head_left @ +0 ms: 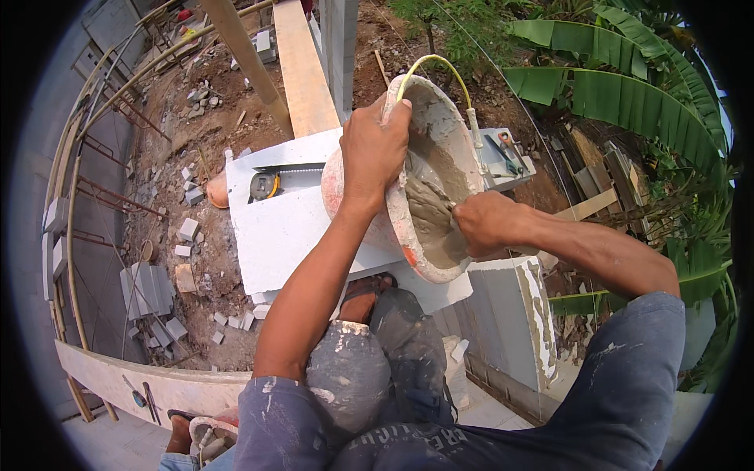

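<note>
bucket (369, 206): faded red-orange outside, crusted pale grey-white
mortar (430, 212): wet grey, smeared up the inner wall
bucket handle (440, 64): yellow
board (284, 220): white
tape measure (263, 185): dark grey with yellow trim
pliers (510, 149): orange-red grips
block wall (514, 314): light grey, edged with grey mortar
trousers (377, 369): dark grey, splashed with pale cement
sleeves (624, 392): blue-grey, flecked white
banana leaves (613, 94): bright green
ground (196, 133): reddish-brown, strewn with pale grey block pieces
</note>
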`<state>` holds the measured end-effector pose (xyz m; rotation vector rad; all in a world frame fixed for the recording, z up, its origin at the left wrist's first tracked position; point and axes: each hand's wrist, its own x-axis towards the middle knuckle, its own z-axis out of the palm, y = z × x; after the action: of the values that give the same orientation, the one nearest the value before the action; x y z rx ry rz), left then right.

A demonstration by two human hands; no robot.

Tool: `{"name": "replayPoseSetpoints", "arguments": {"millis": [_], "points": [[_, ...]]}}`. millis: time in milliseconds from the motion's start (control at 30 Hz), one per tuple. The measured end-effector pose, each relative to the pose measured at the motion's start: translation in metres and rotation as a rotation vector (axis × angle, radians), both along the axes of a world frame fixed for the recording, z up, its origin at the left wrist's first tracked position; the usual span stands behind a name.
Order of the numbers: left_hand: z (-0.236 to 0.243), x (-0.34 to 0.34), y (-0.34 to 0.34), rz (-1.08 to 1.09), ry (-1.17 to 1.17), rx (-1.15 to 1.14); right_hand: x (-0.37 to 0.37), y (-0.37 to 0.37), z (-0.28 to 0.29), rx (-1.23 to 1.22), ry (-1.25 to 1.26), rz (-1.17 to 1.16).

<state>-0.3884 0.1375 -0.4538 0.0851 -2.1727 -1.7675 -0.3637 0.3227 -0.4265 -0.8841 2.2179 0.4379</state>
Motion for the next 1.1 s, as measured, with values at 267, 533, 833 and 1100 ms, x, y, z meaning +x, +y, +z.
{"name": "replayPoseSetpoints", "arguments": {"millis": [267,533,833,1100], "points": [[0.008,0.004,-0.002,-0.043,-0.065,-0.034,-0.089,-0.017,0.029,-0.06,0.545,0.325],[0.002,0.008,-0.002,0.019,0.032,0.048,-0.03,-0.031,0.004,0.074,-0.61,-0.501],[0.013,0.01,-0.012,-0.052,-0.032,0.039,-0.049,-0.003,0.053,-0.239,-0.233,-0.317],[0.006,0.003,0.0,-0.017,-0.04,0.045,-0.025,0.0,0.012,-0.151,0.116,-0.064]]}}
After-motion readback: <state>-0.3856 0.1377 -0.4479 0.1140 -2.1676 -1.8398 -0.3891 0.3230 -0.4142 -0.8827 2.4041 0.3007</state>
